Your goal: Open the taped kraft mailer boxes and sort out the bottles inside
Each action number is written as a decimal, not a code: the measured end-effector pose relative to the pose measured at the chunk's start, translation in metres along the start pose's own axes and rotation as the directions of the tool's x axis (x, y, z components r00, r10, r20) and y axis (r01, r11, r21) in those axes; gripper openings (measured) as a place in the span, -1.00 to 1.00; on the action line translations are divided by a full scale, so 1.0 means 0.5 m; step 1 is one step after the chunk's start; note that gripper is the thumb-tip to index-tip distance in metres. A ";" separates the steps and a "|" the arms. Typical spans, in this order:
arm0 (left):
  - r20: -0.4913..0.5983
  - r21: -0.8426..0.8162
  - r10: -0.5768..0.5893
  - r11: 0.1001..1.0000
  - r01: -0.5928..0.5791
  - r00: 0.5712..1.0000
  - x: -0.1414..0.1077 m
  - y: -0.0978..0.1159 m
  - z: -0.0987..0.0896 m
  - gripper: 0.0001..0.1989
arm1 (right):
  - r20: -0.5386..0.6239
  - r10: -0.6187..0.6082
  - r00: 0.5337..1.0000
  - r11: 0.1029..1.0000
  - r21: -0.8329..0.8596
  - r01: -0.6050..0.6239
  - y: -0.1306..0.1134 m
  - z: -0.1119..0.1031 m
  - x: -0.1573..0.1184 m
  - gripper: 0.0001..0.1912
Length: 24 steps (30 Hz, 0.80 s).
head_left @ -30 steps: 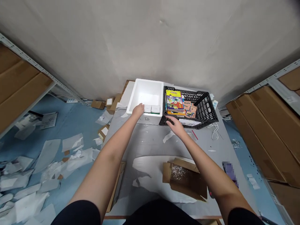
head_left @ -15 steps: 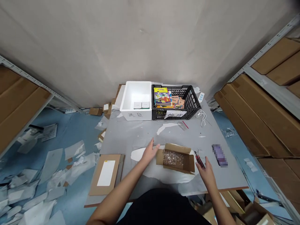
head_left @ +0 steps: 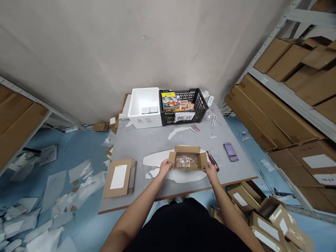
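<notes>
An open cardboard box (head_left: pixel 187 149) stands in front of me on the grey table, its flaps folded out. Clear bubble wrap (head_left: pixel 186 161) lies inside it. My left hand (head_left: pixel 165 167) is closed on the box's left end, and my right hand (head_left: pixel 210 171) grips the right end. Just beyond my right hand lies a red and black utility knife (head_left: pixel 213 161), with what looks like another slim tool beside it. White torn patches (head_left: pixel 154 158) show on the tabletop around the box.
Behind are a white foam box (head_left: pixel 145 121) and a black crate (head_left: pixel 201 117) holding books. A closed carton (head_left: pixel 118 192) sits on the left, a phone (head_left: pixel 230 152) on the right. Packaging scraps (head_left: pixel 76 189) litter the floor; shelves of cartons (head_left: pixel 275 122) stand at right.
Both hands, apart from the box before, have come in and taken hold of its two ends. The box now sits straighter. The camera view has shifted to the right.
</notes>
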<state>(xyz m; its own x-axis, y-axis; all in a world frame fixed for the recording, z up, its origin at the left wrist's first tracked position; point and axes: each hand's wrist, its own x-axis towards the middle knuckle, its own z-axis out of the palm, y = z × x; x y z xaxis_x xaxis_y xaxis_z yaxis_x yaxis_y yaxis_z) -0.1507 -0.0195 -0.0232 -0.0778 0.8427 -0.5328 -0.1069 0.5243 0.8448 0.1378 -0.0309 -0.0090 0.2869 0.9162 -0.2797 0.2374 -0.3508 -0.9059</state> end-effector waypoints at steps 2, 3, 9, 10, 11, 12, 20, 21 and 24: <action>0.015 -0.010 0.017 1.000 -0.016 1.000 -0.033 -0.007 0.008 -0.72 | -0.002 0.031 1.000 0.997 0.066 -0.031 0.015 -0.010 -0.026 -0.60; 0.020 -0.013 0.038 0.999 -0.037 0.999 -0.051 -0.010 0.012 -0.72 | 0.001 0.037 0.999 0.995 0.092 -0.037 0.024 -0.018 -0.041 -0.59; 0.053 0.021 0.178 0.984 -0.179 0.983 -0.178 -0.015 0.068 -0.67 | -0.043 -0.036 0.998 0.991 0.130 0.041 0.089 -0.119 -0.160 -0.61; 0.072 0.042 0.177 0.983 -0.180 0.982 -0.197 -0.018 0.086 -0.66 | -0.075 -0.042 0.996 0.992 0.116 0.051 0.104 -0.141 -0.184 -0.63; 0.094 0.067 0.173 0.982 -0.179 0.980 -0.215 -0.023 0.107 -0.64 | -0.111 -0.043 0.993 0.993 0.106 0.055 0.122 -0.164 -0.208 -0.65; 0.119 0.095 0.166 0.979 -0.178 0.979 -0.233 -0.030 0.131 -0.62 | -0.150 -0.036 0.988 0.993 0.102 0.052 0.141 -0.188 -0.233 -0.67; 0.373 0.262 0.031 0.955 -0.138 0.927 -0.334 -0.141 0.403 -0.48 | -0.433 0.186 0.882 0.971 0.216 -0.098 0.335 -0.407 -0.437 -0.74; 0.417 0.293 0.001 0.946 -0.136 0.909 -0.343 -0.156 0.443 -0.46 | -0.471 0.223 0.853 0.963 0.242 -0.118 0.359 -0.434 -0.464 -0.74; 0.559 0.368 -0.091 0.918 -0.149 0.824 -0.374 -0.202 0.565 -0.46 | -0.573 0.330 0.751 0.928 0.341 -0.148 0.421 -0.506 -0.550 -0.74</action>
<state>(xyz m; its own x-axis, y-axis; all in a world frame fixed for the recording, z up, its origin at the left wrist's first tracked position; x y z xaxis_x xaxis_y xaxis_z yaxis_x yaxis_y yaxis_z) 0.1544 -0.1953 0.0051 0.4997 0.7154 -0.4883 0.2788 0.4009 0.8727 0.3436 -0.4054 -0.0423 0.8250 0.4612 -0.3266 -0.1387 -0.3949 -0.9082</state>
